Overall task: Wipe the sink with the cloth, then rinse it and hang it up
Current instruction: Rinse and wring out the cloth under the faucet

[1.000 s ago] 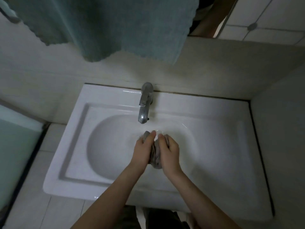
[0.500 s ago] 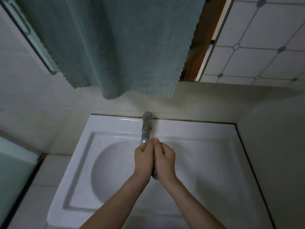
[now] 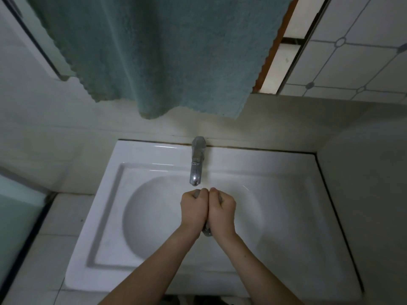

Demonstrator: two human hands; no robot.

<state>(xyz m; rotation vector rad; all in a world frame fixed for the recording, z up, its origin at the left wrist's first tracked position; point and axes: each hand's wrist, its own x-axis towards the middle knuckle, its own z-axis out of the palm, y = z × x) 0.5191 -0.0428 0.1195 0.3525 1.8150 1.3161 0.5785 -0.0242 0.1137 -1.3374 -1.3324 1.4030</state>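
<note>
Cloth (image 3: pixel 207 232) is grey, wadded tight btwn both fists, only small bits poke out top & bottom. Left hand (image 3: pixel 193 211) & right hand (image 3: pixel 222 211) are pressed together, both clenched round it, over the white sink (image 3: pixel 286 172) bowl just in front of the chrome tap (image 3: pixel 196 170) spout. Teal towel (image 3: pixel 165 51) hangs above, by the wall.

Both fists press side by side over the white sink (image 3: pixel 286 194) basin, just below the chrome tap (image 3: pixel 196 170): the left hand (image 3: pixel 193 213) and right hand (image 3: pixel 221 213) squeeze a grey cloth (image 3: pixel 207 232) between them. A teal towel (image 3: pixel 165 53) hangs above.
</note>
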